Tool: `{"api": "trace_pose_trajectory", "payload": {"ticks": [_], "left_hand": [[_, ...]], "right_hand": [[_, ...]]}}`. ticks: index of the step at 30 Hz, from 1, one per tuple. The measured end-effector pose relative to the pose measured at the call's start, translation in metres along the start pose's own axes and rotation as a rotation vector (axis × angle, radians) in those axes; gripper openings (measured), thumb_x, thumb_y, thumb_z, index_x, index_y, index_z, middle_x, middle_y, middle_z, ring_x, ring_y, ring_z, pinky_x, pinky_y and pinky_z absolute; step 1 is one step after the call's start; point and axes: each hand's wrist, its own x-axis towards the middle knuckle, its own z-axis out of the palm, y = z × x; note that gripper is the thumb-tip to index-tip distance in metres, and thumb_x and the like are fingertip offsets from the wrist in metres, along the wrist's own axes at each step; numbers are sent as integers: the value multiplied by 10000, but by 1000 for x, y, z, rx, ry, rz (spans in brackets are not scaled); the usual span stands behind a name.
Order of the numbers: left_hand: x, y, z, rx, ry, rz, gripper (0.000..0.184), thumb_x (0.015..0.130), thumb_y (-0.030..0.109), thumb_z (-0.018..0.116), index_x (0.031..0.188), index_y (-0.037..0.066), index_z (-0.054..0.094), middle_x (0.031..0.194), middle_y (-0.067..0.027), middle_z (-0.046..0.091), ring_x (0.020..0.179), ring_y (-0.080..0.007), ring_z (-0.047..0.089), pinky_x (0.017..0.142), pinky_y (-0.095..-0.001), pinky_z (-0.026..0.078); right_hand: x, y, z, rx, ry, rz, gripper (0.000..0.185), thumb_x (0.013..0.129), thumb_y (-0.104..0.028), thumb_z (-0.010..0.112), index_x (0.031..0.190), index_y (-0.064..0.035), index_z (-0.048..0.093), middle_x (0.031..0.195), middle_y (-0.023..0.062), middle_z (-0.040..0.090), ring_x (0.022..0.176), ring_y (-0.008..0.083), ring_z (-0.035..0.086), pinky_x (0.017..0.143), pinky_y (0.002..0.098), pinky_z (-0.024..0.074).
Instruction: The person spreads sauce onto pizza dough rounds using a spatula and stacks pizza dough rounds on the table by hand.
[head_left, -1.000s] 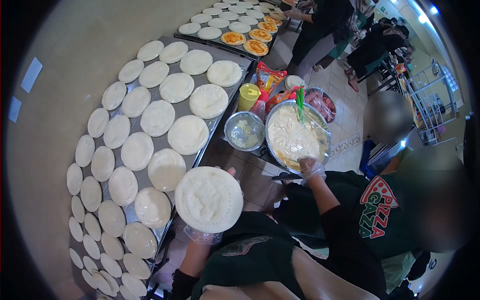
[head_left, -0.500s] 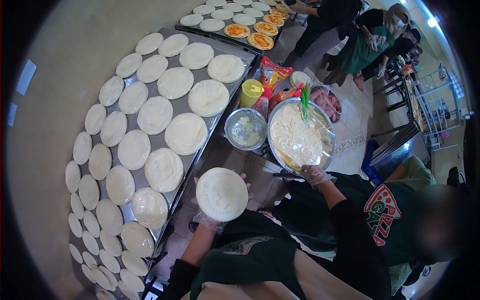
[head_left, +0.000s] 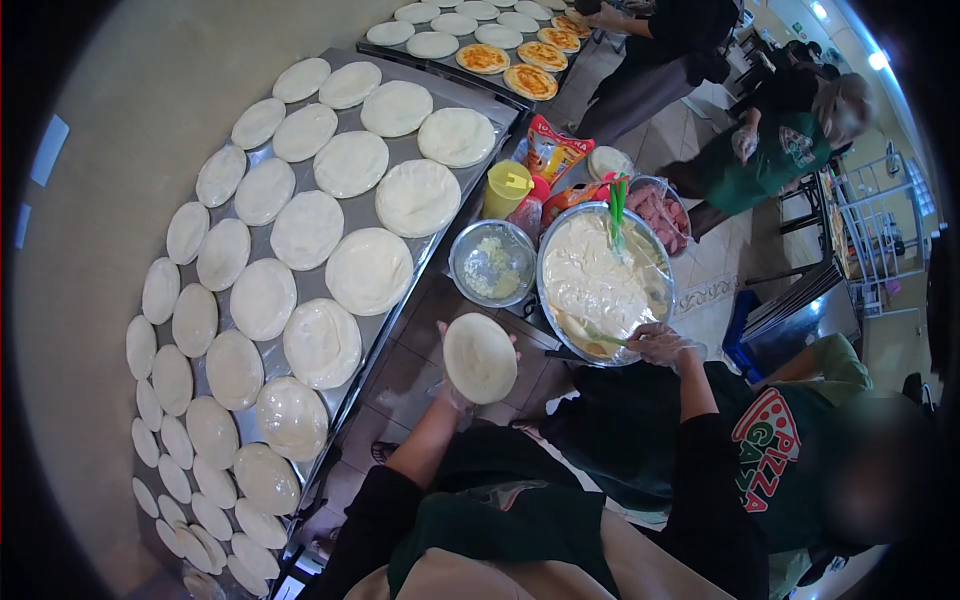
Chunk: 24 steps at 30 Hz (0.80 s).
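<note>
My left hand (head_left: 456,394), in a clear plastic glove, holds up a round pizza base (head_left: 480,358) from beneath, with fingertips showing at its edges. The base is pale and bare, tilted to one side. To the right, my gloved right hand (head_left: 665,345) closes on a thin, light green utensil (head_left: 608,340) at the near rim of a large metal bowl (head_left: 544,300). Its working end is hard to make out against the creamy pale mixture (head_left: 595,270) in the bowl. Plastic film and green-handled tools (head_left: 616,205) lie at the bowl's far side.
Many pale bases cover the metal table (head_left: 445,92) on the left; sauced ones (head_left: 530,82) sit farther back. Beside the bowl stand a smaller metal bowl (head_left: 468,277), a yellow jug (head_left: 503,190) and a meat bowl (head_left: 665,212). A co-worker (head_left: 780,440) stands close on the right.
My left hand has moved right and slightly up, tilting the base. My right hand has shifted slightly right at the bowl's rim, with the green utensil now showing. A person in the background has moved right.
</note>
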Motion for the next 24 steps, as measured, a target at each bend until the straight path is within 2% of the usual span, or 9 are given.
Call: {"api": "trace_pose_trajectory", "payload": {"ticks": [3, 6, 12, 14, 15, 17, 18, 20, 24], "left_hand": [[27, 9, -27, 1, -54, -30, 1074, 774, 920, 428, 1430, 71, 481, 1427, -281, 507, 1256, -531, 526, 1042, -712, 407], [50, 11, -42, 4, -30, -8, 1076, 768, 930, 412, 1426, 82, 485, 1424, -276, 512, 1255, -526, 530, 1038, -728, 396], [49, 1, -7, 24, -42, 69, 1081, 764, 948, 358, 1489, 149, 431, 1493, -202, 480, 1318, -502, 484, 1100, -713, 337], [41, 1, 10, -127, -131, 104, 1093, 777, 939, 349, 1517, 135, 399, 1517, -237, 439, 1332, -481, 481, 1130, -659, 342], [40, -4, 31, 130, 32, 205, 1086, 809, 918, 332, 1518, 97, 396, 1503, -286, 435, 1339, -455, 485, 1137, -619, 357], [32, -9, 66, 152, 31, 273, 1078, 823, 904, 334, 1511, 77, 399, 1487, -305, 443, 1338, -455, 485, 1132, -618, 362], [27, -9, 77, 166, 30, 319, 1070, 838, 890, 337, 1505, 56, 402, 1472, -323, 450, 1338, -455, 485, 1127, -617, 368], [16, -5, 87, 134, -54, 345, 1018, 874, 847, 357, 1495, 43, 411, 1455, -320, 473, 1331, -463, 488, 1124, -608, 376], [-8, 6, 92, 138, 52, 481, 954, 894, 811, 383, 1465, 50, 452, 1453, -303, 483, 1320, -461, 500, 1118, -592, 391]], "right_hand": [[-11, -11, -4, 57, -32, 133, 248, 912, -323, 729, 1014, -101, 693, 666, -5, 573, 575, 93, 541, 517, 266, 419], [-15, 2, 6, 308, -70, 160, 217, 896, -299, 764, 994, -132, 667, 667, -12, 584, 484, 80, 487, 419, 232, 329], [-12, -5, 55, 681, -206, -134, 177, 930, -272, 745, 992, -132, 657, 713, 31, 637, 485, 78, 508, 410, 209, 331], [-26, -39, 90, 653, -23, -349, 139, 954, -203, 700, 1034, -90, 686, 731, 71, 664, 552, 130, 578, 466, 272, 427], [-35, -57, 106, 649, -39, -363, 139, 954, -203, 700, 1034, -90, 686, 731, 71, 664, 552, 130, 578, 466, 272, 427], [-59, -91, 137, -29, 495, -658, 196, 949, -210, 685, 1117, -110, 697, 875, 132, 668, 679, 233, 628, 573, 368, 467], [-73, -101, 150, -273, 582, -687, 259, 928, -192, 678, 1177, -121, 692, 880, 158, 629, 772, 327, 634, 665, 443, 489], [-100, -131, 167, -234, 566, -696, 246, 922, -168, 668, 1162, -124, 699, 826, 149, 593, 743, 350, 626, 667, 462, 495], [-135, -154, 170, -315, 467, -738, 244, 931, -164, 660, 1170, -130, 698, 864, 159, 629, 754, 355, 642, 683, 449, 511]]}}
